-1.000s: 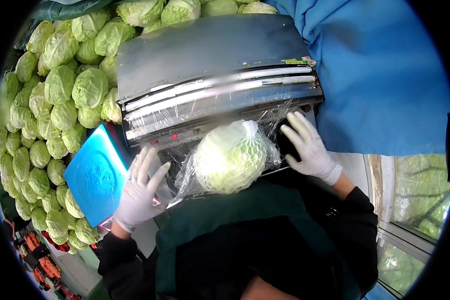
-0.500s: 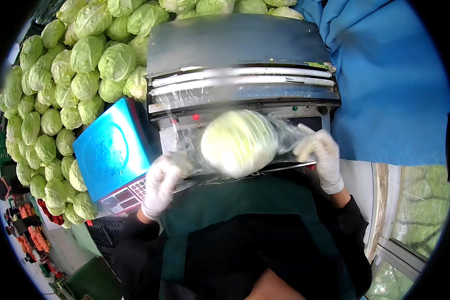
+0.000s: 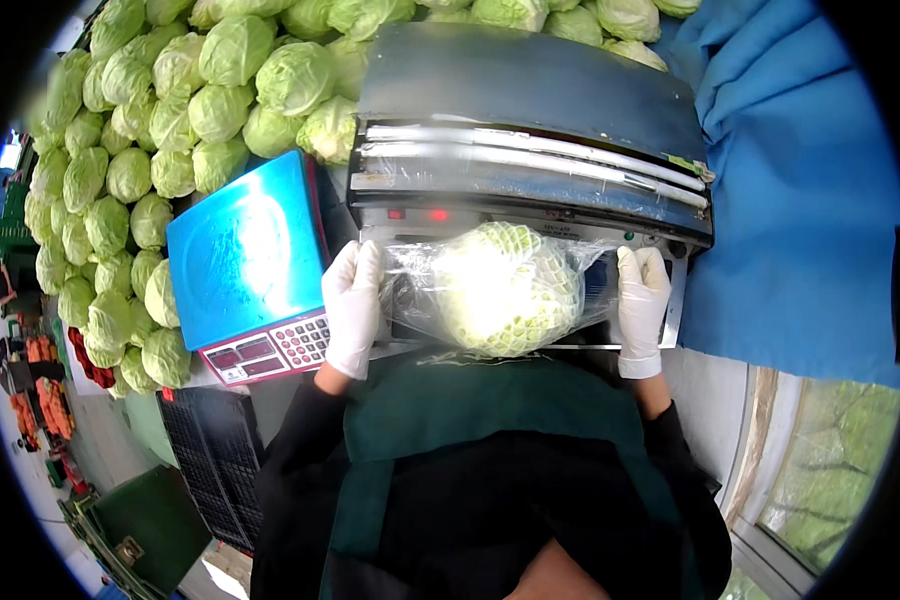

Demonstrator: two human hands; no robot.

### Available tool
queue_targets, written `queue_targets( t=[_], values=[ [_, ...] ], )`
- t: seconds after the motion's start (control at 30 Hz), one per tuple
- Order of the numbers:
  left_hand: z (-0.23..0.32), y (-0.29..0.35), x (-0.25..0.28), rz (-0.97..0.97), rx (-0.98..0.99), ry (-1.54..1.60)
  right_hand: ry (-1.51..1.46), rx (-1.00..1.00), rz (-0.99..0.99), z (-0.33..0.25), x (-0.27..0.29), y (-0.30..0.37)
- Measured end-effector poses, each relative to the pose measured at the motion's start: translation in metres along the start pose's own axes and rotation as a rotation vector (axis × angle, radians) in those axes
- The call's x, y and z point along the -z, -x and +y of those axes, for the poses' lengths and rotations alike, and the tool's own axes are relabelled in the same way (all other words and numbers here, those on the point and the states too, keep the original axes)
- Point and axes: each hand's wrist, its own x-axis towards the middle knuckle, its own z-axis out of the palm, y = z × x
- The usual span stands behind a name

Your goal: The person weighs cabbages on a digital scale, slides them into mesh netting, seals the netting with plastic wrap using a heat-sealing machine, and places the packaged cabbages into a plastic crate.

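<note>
A round, pale green cabbage (image 3: 510, 290) sits between the fingers of the two gloved hands, apart from both. White mesh netting (image 3: 535, 268) covers it, the open diamonds plain on the side toward the right fingers, while a strong glare whitens the middle and hides the leaf there. Clear plastic film (image 3: 410, 282) wraps around it, creased and shiny, and runs out in a taut wing to either side. The left hand (image 3: 352, 310) has its fingers closed on one wing and the right hand (image 3: 643, 310) has its fingers curled onto the other; the exact pinch under the fingertips is hard to make out. Beyond the fingers of both hands stands the wrapping machine (image 3: 530, 90), with a glowing red light (image 3: 438, 214) on its front; outside the left fingers is the blue-topped scale (image 3: 250, 250). Half a second ago the hands were lower and blurred, with the film bunched near the fingers; now they are level with the cabbage and the film is stretched straighter. A second ago the fingers were spread and off the film. The netting, smeared by motion in the last view, is crisp again.
</note>
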Motion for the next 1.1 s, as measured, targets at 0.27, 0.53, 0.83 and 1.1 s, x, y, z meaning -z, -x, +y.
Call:
queue_targets(
  t=[0.27,0.53,0.83,1.1],
  values=[
    [-0.031,-0.018,-0.025,0.024,-0.571,-1.126,0.805,0.218,0.018,0.024,-0.029,0.0],
    [-0.029,-0.011,-0.077,-0.177,-0.456,-0.327,-0.534,-0.11,-0.225,0.007,-0.055,0.004],
    [0.069,-0.031,-0.064,-0.953,0.315,-0.115,-0.354,0.051,-0.496,-0.063,-0.037,0.022],
    [0.118,-0.016,-0.052,-1.301,0.075,-0.302,-0.22,0.048,-0.66,-0.092,-0.03,0.013]
  ],
)
